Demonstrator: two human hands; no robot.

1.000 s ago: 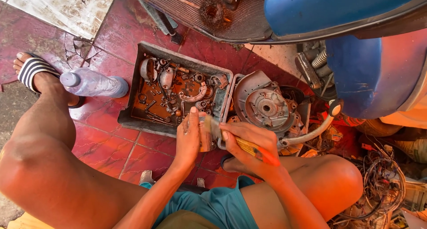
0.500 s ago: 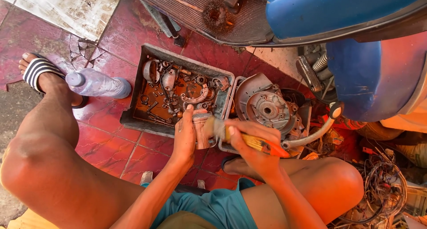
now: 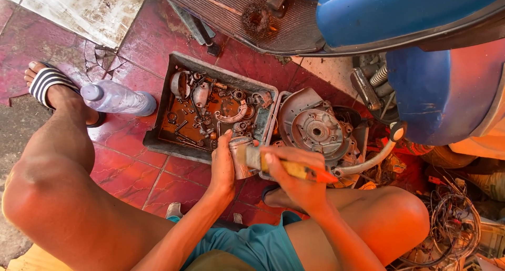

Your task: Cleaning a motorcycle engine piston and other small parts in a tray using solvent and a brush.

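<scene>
Our left hand grips a metal piston just off the parts tray's near edge; our right hand clasps a paintbrush against it. Greasy engine parts fill the tray, a plastic bottle beside.

Grey metal cylindrical part: grimy, upright, located just in front of the parts tray. Yellow-handled paintbrush: orange tip, roughly horizontal, bristles against the cylinder's side.

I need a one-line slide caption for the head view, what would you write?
Left hand holds a small metal cylinder while right hand brushes it above a tray of parts.
</scene>
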